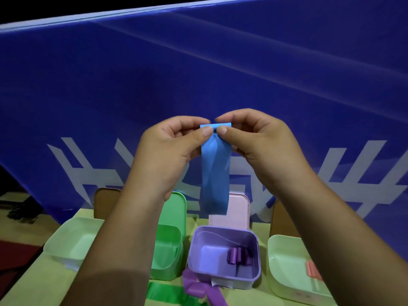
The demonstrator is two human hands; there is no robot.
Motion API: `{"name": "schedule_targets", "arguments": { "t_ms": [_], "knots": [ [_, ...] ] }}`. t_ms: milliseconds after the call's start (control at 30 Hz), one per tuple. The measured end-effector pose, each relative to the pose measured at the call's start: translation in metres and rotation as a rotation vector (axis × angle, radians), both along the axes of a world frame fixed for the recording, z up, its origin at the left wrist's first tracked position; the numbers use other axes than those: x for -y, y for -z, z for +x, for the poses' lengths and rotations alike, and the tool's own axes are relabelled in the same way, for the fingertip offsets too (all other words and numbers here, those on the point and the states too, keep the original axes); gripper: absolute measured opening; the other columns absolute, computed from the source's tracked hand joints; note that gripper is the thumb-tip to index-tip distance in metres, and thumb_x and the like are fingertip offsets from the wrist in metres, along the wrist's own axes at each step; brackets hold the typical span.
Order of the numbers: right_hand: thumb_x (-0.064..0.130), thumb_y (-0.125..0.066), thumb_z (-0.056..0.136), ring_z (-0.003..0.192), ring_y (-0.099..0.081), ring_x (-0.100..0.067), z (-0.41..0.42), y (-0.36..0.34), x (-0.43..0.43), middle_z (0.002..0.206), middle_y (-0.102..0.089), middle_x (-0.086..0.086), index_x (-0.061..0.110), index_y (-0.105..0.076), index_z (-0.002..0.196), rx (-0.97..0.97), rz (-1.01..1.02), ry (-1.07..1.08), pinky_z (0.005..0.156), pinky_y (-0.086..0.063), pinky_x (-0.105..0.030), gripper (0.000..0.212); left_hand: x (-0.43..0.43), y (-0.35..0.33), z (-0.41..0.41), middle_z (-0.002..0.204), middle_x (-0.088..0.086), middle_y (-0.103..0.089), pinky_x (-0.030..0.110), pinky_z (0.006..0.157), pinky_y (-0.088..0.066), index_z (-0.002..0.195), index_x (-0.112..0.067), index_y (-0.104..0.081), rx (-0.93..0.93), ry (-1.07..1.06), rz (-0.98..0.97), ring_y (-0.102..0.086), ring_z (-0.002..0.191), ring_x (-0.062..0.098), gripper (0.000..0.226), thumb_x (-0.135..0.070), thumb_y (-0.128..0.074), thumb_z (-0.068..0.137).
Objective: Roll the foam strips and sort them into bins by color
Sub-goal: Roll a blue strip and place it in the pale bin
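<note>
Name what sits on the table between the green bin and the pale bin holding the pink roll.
The purple bin, holding purple rolls, seen in the head view.

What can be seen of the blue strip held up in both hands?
The blue strip is a flat, matte band, foam by its look, hanging straight down with faint lengthwise creases. Its top edge is curled over, the start of a roll, pinched between thumb and fingers of the left hand and the right hand. Its lower end hangs free in the air, seemingly touching nothing else.
</note>
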State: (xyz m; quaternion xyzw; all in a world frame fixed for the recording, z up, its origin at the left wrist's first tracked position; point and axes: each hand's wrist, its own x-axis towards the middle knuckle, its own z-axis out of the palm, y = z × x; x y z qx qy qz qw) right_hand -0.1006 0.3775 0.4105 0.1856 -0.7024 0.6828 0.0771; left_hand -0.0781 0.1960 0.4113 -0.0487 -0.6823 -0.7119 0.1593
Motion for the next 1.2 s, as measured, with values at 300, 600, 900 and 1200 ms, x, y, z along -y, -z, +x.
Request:
{"name": "schedule_targets", "arguments": {
  "t_ms": [300,600,900,1200],
  "knots": [
    [0.025,-0.069,0.102,0.103,-0.077,-0.017,-0.004,0.000,-0.004,0.106,-0.080,0.002,0.021,-0.079,0.115,0.039,-0.038,-0.038,0.085,-0.065,-0.033,0.016,-0.002,-0.001,-0.002,0.095,0.003,-0.082,0.036,0.085,-0.068,0.108,-0.017,-0.082,-0.034,-0.099,-0.140,-0.081,0.094,0.020,0.016,-0.009,-0.081,0.094],
    [0.024,-0.070,0.101,0.099,-0.076,-0.010,-0.006,0.004,-0.007,0.101,-0.080,0.009,0.025,-0.080,0.113,0.014,0.024,0.008,0.085,-0.065,-0.030,0.016,0.000,0.006,-0.006,0.099,0.010,-0.080,0.045,0.095,-0.065,0.108,-0.017,-0.083,-0.016,-0.039,-0.068,-0.080,0.103,0.029,0.017,-0.008,-0.082,0.093],
    [0.013,-0.073,0.099,0.102,-0.076,-0.015,-0.006,0.008,-0.009,0.102,-0.081,0.003,0.022,-0.079,0.113,0.011,0.003,-0.014,0.093,-0.063,-0.040,0.018,-0.005,0.008,-0.002,0.104,0.015,-0.082,0.041,0.089,-0.067,0.113,-0.004,-0.077,0.004,-0.013,0.003,-0.081,0.102,0.032,0.015,-0.003,-0.076,0.098],
    [0.022,-0.072,0.100,0.110,-0.076,-0.021,-0.002,0.008,-0.008,0.111,-0.080,-0.001,0.020,-0.078,0.119,0.078,-0.056,-0.096,0.098,-0.063,-0.042,0.020,0.000,0.008,0.001,0.102,0.003,-0.083,0.034,0.091,-0.064,0.114,-0.019,-0.080,-0.061,-0.093,-0.116,-0.080,0.101,0.018,0.026,-0.005,-0.083,0.092]
  ]
}}
